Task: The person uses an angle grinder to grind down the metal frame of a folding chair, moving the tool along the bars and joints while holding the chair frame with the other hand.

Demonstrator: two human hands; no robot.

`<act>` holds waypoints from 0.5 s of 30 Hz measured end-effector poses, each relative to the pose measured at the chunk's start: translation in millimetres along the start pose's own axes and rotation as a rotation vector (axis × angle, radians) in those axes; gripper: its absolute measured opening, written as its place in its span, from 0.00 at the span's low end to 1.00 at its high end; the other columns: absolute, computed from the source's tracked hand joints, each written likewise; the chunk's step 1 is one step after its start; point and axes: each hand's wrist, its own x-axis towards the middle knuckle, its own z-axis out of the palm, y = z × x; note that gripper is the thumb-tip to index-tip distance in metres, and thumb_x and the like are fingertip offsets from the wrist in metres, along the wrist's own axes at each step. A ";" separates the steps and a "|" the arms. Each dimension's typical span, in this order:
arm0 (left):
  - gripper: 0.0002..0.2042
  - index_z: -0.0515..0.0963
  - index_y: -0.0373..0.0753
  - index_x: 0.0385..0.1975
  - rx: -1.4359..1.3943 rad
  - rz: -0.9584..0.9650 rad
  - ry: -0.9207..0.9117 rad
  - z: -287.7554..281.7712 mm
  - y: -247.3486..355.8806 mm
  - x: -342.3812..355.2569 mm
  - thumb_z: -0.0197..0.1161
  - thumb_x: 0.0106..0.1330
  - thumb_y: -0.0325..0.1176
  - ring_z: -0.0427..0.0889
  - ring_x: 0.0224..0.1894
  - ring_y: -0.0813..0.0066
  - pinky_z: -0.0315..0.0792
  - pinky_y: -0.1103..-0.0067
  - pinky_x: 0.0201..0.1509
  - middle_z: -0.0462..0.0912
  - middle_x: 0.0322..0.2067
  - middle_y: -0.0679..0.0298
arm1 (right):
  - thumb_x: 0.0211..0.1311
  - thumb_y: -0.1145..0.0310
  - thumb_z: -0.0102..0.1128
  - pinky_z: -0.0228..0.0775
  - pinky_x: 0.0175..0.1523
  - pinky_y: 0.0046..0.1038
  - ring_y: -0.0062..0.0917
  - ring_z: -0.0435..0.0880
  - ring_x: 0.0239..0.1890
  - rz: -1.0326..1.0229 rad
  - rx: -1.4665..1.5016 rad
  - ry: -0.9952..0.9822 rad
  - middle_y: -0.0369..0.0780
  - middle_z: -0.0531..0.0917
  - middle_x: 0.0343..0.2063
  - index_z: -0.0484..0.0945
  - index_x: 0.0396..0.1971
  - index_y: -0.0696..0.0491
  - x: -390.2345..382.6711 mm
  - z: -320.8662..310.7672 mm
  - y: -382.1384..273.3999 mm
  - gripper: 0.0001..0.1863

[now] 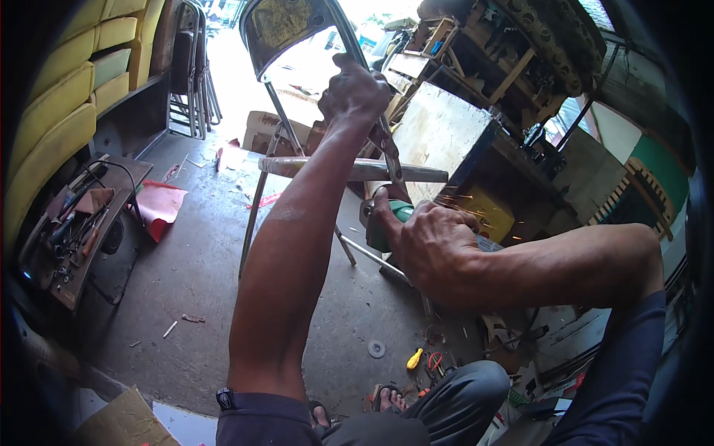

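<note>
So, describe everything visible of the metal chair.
The metal chair stands on the floor, its tubular frame looking worn. A curved, stained backrest panel tops it; the seat shows nearly edge-on. The left hand grips a back tube; the right hand holds a green power tool just below the seat, contact hidden, sparks flying.

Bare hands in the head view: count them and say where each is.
2: the left hand is up on the metal chair frame; the right hand is lower, around the green power tool.
</note>
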 end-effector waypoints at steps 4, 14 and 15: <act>0.31 0.57 0.26 0.59 -0.004 0.018 0.043 6.4 -9.0 10.2 0.59 0.67 0.44 0.87 0.44 0.45 0.79 0.58 0.55 0.85 0.38 0.41 | 0.71 0.66 0.56 0.77 0.25 0.56 0.46 0.87 0.36 -0.024 0.018 -0.070 0.58 0.83 0.42 0.43 0.76 0.50 -2.4 22.8 -6.5 0.41; 0.37 0.57 0.29 0.63 0.056 -0.019 -0.027 11.2 -20.3 34.7 0.62 0.65 0.49 0.84 0.54 0.47 0.75 0.59 0.61 0.83 0.50 0.42 | 0.73 0.65 0.53 0.74 0.28 0.59 0.46 0.86 0.39 -0.148 0.135 -0.442 0.58 0.82 0.43 0.43 0.78 0.48 -18.8 102.5 -10.4 0.40; 0.37 0.57 0.29 0.63 0.061 -0.010 -0.017 11.2 -22.2 36.0 0.62 0.64 0.49 0.84 0.54 0.46 0.75 0.58 0.61 0.83 0.50 0.42 | 0.73 0.66 0.52 0.75 0.27 0.57 0.45 0.86 0.37 -0.143 0.122 -0.403 0.57 0.82 0.42 0.44 0.78 0.48 -19.4 104.0 -10.9 0.39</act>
